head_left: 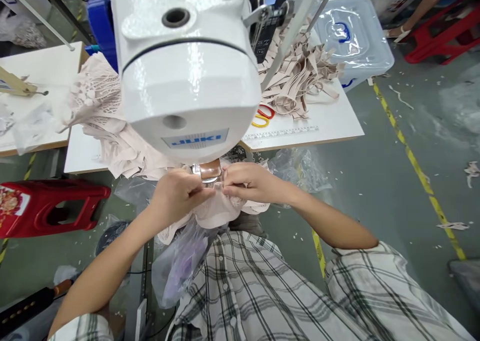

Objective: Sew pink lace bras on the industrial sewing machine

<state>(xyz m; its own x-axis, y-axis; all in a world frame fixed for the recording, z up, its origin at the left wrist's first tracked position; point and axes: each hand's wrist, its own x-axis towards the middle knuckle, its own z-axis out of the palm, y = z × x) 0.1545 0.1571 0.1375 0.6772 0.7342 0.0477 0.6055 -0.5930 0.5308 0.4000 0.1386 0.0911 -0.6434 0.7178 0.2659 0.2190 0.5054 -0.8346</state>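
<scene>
While the sewing machine (187, 66) looms at twelve o'clock, your left hand (176, 196) and right hand (251, 183) both pinch the pale fabric (217, 211) beneath it.

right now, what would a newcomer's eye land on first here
The big white sewing machine head fills the top middle. Just under it, the left hand and right hand pinch pale fabric at the presser foot. Behind on the table lies a heap of beige strips, and a red stool stands at left.
</scene>
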